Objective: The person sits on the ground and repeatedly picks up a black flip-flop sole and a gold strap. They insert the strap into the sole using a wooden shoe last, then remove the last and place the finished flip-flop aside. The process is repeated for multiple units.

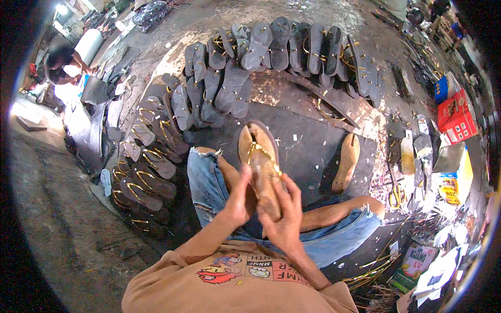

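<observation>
Your left grip [239, 199] and right grip [283, 213] partly hid the gold-strapped wooden foot mould [263, 169], pinching its rear half between them.

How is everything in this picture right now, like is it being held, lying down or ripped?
Foot shape: held, gold strap over it
Left hand: closed on it
Right hand: closed on it
Other foot shape: strapless, resting on the dark mat
Left-side sandals: gold-strapped, close together
Jeans: ripped, frayed edges
Red box: set down, can't tell if open
</observation>
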Motion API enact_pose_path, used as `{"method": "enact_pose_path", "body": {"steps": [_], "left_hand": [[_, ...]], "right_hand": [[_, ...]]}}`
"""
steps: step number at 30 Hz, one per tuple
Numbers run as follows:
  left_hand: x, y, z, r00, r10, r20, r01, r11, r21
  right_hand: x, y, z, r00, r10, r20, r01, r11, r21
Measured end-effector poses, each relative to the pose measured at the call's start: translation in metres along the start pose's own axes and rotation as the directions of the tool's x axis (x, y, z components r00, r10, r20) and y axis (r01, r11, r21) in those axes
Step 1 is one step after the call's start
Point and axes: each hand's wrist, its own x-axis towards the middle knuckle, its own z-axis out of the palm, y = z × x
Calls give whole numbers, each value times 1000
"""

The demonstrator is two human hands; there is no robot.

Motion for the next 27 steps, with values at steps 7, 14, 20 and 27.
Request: {"method": "enact_pose_path", "body": {"steps": [7, 14, 20, 27], "left_hand": [[-72, 25, -18, 961, -277, -3, 276, 958, -79], [-124, 14, -20, 946, -321, 36, 322, 932, -168], [-89, -28, -74, 711, -38, 702, 415, 829, -375], [-102, 29, 42, 948, 23, 316, -201, 815, 543]], "right_hand": [[-35, 21, -25, 851, 421, 315, -525, 708, 473], [-66, -29, -34, 680, 598, 424, -732, 512, 450], [-88, -14, -47, 583, 500, 641, -796, 192, 574], [-78, 22, -9, 555, 670, 493, -747, 141, 650]]}}
